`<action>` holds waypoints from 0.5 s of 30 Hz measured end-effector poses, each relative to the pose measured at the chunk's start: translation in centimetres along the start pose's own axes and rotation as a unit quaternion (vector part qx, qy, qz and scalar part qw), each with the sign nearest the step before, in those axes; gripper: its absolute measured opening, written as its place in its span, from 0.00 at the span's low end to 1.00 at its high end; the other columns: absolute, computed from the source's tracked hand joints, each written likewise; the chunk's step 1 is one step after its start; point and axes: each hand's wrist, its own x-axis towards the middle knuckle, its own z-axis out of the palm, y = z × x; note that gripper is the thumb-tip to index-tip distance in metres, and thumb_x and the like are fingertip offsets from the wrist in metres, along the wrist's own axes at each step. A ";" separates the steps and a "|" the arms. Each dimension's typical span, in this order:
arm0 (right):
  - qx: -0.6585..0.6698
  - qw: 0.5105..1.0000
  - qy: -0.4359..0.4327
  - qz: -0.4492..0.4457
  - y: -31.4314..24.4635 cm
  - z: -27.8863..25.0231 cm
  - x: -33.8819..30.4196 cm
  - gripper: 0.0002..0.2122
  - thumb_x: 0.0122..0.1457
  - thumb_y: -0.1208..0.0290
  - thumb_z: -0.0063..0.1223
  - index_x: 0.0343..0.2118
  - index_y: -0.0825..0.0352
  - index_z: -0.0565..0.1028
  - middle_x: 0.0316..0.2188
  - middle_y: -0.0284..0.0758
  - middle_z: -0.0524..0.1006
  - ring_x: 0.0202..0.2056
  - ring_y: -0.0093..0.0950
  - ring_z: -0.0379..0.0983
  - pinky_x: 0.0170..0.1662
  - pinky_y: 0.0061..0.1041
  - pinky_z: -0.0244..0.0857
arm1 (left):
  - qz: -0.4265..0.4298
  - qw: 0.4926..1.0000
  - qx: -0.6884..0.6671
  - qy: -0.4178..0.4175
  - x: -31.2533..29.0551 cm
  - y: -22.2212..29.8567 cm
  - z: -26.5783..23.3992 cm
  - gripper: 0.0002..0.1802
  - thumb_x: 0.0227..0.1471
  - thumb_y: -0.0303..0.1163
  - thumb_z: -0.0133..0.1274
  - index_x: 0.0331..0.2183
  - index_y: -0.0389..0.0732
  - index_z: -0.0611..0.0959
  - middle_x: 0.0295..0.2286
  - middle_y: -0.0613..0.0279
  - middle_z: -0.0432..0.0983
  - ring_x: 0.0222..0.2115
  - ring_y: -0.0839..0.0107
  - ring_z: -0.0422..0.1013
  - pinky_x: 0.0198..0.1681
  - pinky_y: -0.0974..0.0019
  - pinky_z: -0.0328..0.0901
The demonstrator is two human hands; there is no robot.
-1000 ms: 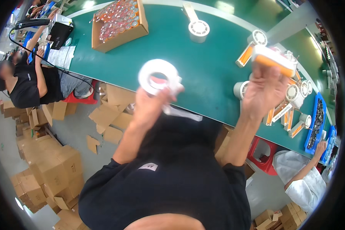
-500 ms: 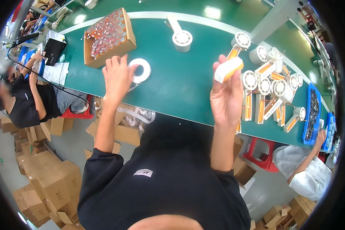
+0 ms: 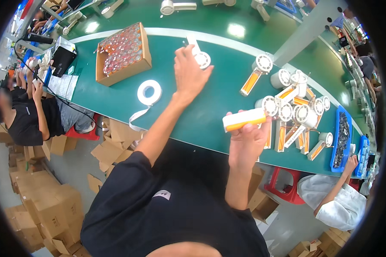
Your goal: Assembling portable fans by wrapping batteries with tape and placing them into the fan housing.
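On a green workbench (image 3: 227, 85) ringed by cartons (image 3: 58, 201) and a red stool (image 3: 285, 184), a right hand (image 3: 248, 143) pinches a white-and-orange block (image 3: 244, 120) above the near edge — the left hand (image 3: 191, 73), thumb and fingers wide, partly covers a white fan unit (image 3: 203, 61) standing on the bench, contact unclear — a tape roll (image 3: 158, 93) lying nearby

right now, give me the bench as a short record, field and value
left hand: open at a white fan, contact unclear
right hand: holding a white-and-orange piece
tape roll: flat on the green table, loose end trailing toward the near edge
cardboard box: far left, filled with reddish round parts
right side: cluster of fans, then a blue tray of small dark parts
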 end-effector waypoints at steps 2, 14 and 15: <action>-0.014 1.000 -0.012 -0.003 -0.2 -0.4 -0.3 0.28 0.56 0.74 0.55 0.57 0.64 0.54 0.43 0.36 0.70 0.44 0.29 0.71 0.51 0.46 0.67 | 0.007 0.998 -0.047 -0.032 0.1 -0.7 -1.3 0.40 0.35 0.34 0.66 0.49 0.37 0.65 0.42 0.49 0.60 0.44 0.52 0.62 0.47 0.58 0.62; -0.118 0.993 0.013 -0.012 -0.9 -2.8 -0.7 0.25 0.52 0.82 0.56 0.53 0.71 0.61 0.46 0.44 0.69 0.43 0.35 0.73 0.48 0.45 0.71 | 0.071 0.907 -0.254 -0.329 -2.7 -3.2 -10.9 0.42 0.37 0.24 0.61 0.56 0.38 0.62 0.51 0.54 0.59 0.56 0.59 0.58 0.60 0.58 0.53; -0.171 0.985 0.024 -0.011 -0.7 -2.9 -0.5 0.25 0.53 0.83 0.56 0.53 0.73 0.61 0.49 0.45 0.69 0.42 0.34 0.73 0.48 0.41 0.71 | 0.067 0.907 -0.255 -0.329 -3.1 -2.3 -10.3 0.42 0.37 0.24 0.61 0.56 0.38 0.62 0.51 0.54 0.59 0.56 0.59 0.58 0.60 0.58 0.53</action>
